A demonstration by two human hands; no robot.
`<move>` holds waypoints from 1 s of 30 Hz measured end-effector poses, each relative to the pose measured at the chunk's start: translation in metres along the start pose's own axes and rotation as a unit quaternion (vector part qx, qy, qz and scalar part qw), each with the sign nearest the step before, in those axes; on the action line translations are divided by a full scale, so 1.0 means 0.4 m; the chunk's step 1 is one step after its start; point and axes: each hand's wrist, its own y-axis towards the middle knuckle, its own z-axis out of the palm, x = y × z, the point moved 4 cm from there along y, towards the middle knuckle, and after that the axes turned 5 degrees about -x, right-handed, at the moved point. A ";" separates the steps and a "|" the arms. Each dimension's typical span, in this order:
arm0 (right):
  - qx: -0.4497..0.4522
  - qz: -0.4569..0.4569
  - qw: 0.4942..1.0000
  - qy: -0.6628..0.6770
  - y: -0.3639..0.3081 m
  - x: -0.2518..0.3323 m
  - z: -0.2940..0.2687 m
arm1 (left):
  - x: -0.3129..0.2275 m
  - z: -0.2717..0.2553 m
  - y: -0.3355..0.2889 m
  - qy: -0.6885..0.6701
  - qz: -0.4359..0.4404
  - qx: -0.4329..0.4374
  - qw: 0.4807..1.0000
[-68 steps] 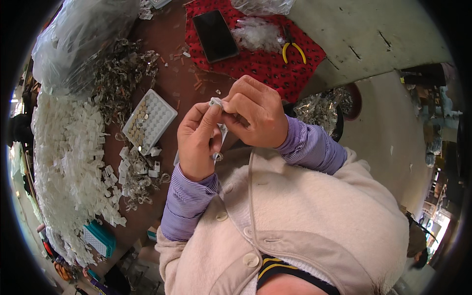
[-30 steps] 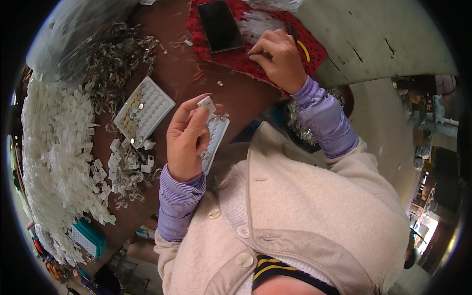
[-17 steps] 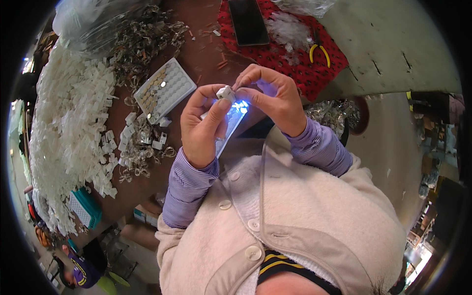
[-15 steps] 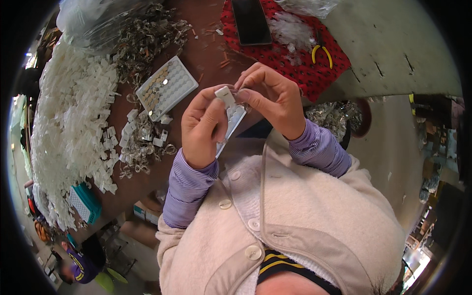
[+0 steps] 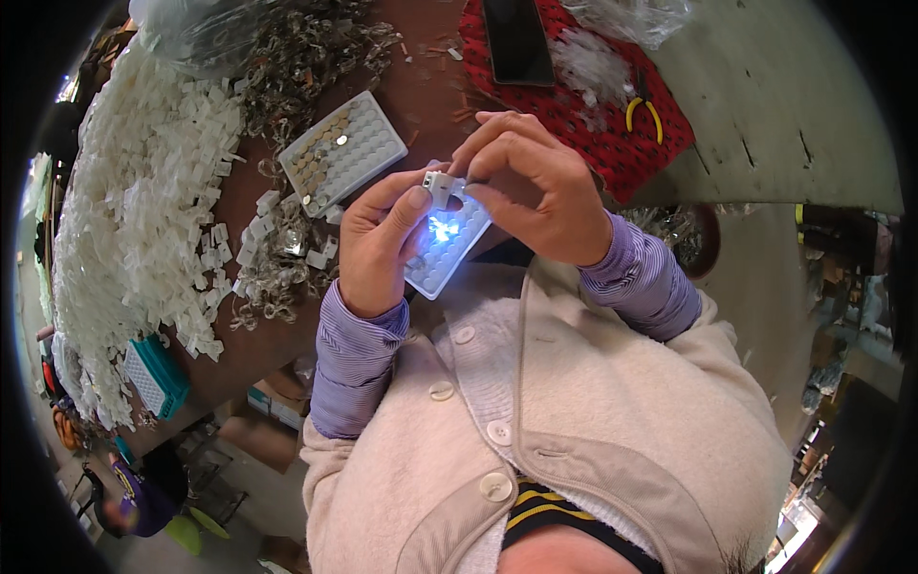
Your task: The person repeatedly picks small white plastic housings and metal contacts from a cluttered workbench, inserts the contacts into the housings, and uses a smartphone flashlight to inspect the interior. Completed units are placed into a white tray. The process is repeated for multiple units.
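Your left hand [image 5: 376, 244] grips a small white plastic case [image 5: 438, 186] between thumb and bent forefinger. The case sits at the tips of that hand, just to the left of your right hand [image 5: 553, 196]. Your right hand is curled, its thumb and forefinger close beside the case; whether they pinch anything, or touch the case, cannot be told.

Directly below the case, between your hands, a cluster of blue-white lights [image 5: 443, 229] is lit. Beneath the lights lies a white tray [image 5: 436, 273] with rounded pockets, partly hidden by your left hand.

Beyond and to the left of your left hand is a second tray [image 5: 378, 143], tilted in your view, with round metal discs [image 5: 311, 172] filling its left part. Farther left of that hand spreads a large heap of white pieces [image 5: 143, 201]. Beyond your right hand, a red patterned cloth [image 5: 612, 148] bears a flat black device [image 5: 517, 43] and yellow-handled pliers [image 5: 643, 101].
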 end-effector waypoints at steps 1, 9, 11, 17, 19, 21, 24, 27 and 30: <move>-0.015 0.012 1.000 0.020 0.007 -0.001 0.007 | 0.003 -0.008 0.000 -0.033 -0.011 0.002 0.999; 0.047 -0.031 0.997 -0.054 0.038 0.026 0.073 | -0.031 -0.053 -0.008 0.033 -0.013 -0.020 0.999; 0.061 -0.014 0.997 -0.053 0.046 0.022 0.085 | -0.042 -0.054 -0.011 0.053 -0.003 -0.021 0.998; 0.134 -0.048 0.989 0.031 0.150 -0.055 0.124 | -0.053 -0.104 0.001 -0.073 0.037 -0.040 0.996; 0.094 0.004 0.994 -0.049 0.220 -0.146 0.126 | -0.048 -0.125 0.004 -0.141 0.022 -0.066 0.988; 0.077 0.020 0.976 -0.205 0.290 -0.244 0.154 | -0.044 -0.130 0.009 -0.236 0.006 -0.070 0.969; 0.092 -0.008 0.922 -0.376 0.337 -0.339 0.214 | -0.046 -0.119 0.007 -0.280 -0.023 -0.043 0.959; 0.089 -0.024 0.915 -0.393 0.335 -0.359 0.216 | -0.053 -0.112 -0.002 -0.266 -0.030 -0.036 0.963; 0.050 -0.026 0.938 -0.343 0.277 -0.311 0.113 | -0.049 -0.112 -0.014 -0.217 -0.048 -0.065 0.973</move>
